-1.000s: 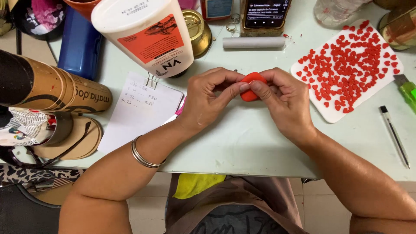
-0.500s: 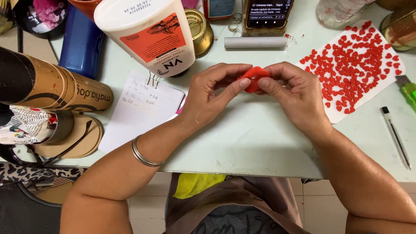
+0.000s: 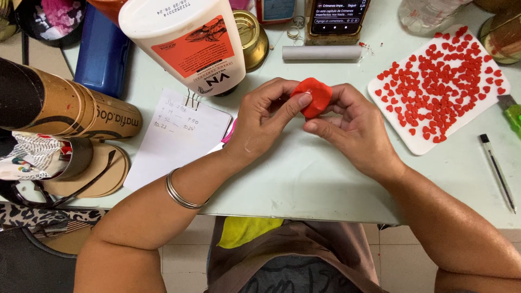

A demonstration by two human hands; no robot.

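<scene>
A flattened lump of red clay (image 3: 316,95) is pinched between the fingers of both hands above the pale green table (image 3: 304,173). My left hand (image 3: 266,116) grips its left edge with thumb and fingers. My right hand (image 3: 355,130) holds its right side and underside. To the right lies a white tile (image 3: 423,142) covered with several small red clay hearts (image 3: 439,89). A silver bangle (image 3: 179,192) circles my left wrist.
A white roller tube (image 3: 321,52) and a phone (image 3: 336,13) lie behind the hands. A big white bottle (image 3: 184,43), a brass tin (image 3: 252,30), a notepad (image 3: 179,135) and a cardboard tube (image 3: 70,106) stand left. A pen (image 3: 496,171) and green cutter (image 3: 513,114) lie right.
The hands have lifted and tilted the red clay, which now looks flatter and wider; the right fingers slid under it.
</scene>
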